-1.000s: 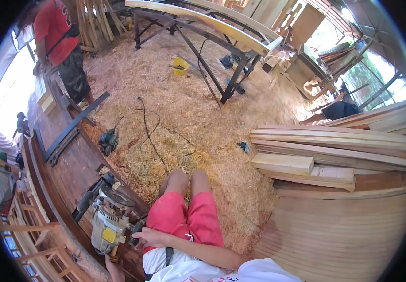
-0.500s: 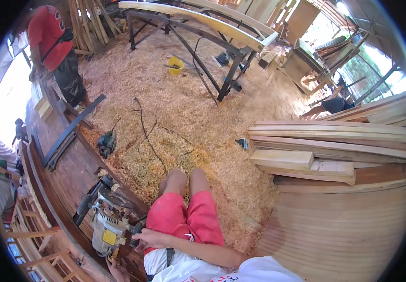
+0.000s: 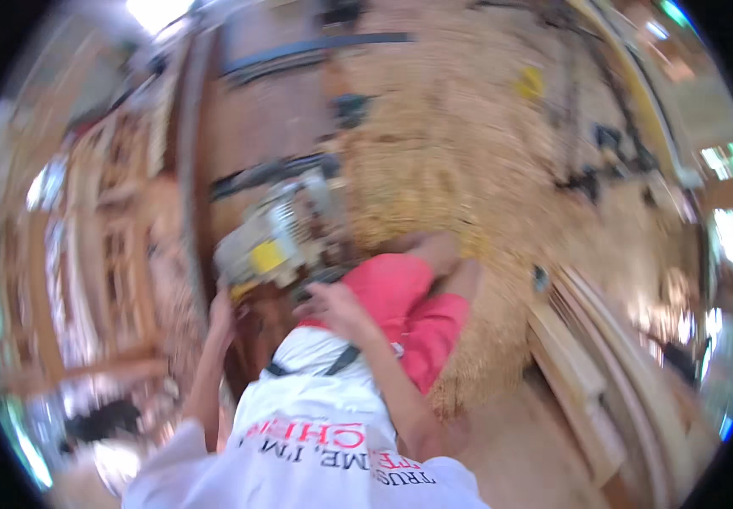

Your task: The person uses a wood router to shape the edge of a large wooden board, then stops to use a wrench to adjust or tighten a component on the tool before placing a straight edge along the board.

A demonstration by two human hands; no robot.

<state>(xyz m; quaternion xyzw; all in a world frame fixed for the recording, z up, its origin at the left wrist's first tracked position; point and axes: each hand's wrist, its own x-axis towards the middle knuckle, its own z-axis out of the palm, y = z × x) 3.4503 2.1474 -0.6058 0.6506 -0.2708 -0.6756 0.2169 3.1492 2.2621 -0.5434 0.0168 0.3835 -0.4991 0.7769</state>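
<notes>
A grey router (image 3: 286,233) with a yellow label lies on its side on a brown wooden bench (image 3: 269,106), to the left of my legs. My right hand (image 3: 341,312) is at the router's dark handle, its fingers curled against it, though motion blurs them. Beside the end of the motor housing is my left hand (image 3: 222,314), close to a small yellow part there. Its fingertips are smeared, so their grip does not show clearly.
Dark metal bars (image 3: 315,51) and a green power tool (image 3: 351,110) lie farther off. Wood shavings (image 3: 417,170) cover the floor. Stacked boards (image 3: 582,348) stand to the right, wooden frames (image 3: 116,280) to the left. A yellow container (image 3: 530,82) sits on the shavings.
My view has swung left and blurred, so the bench and router appear farther right and higher. More of my left arm shows. My right hand stays at the router's handle.
</notes>
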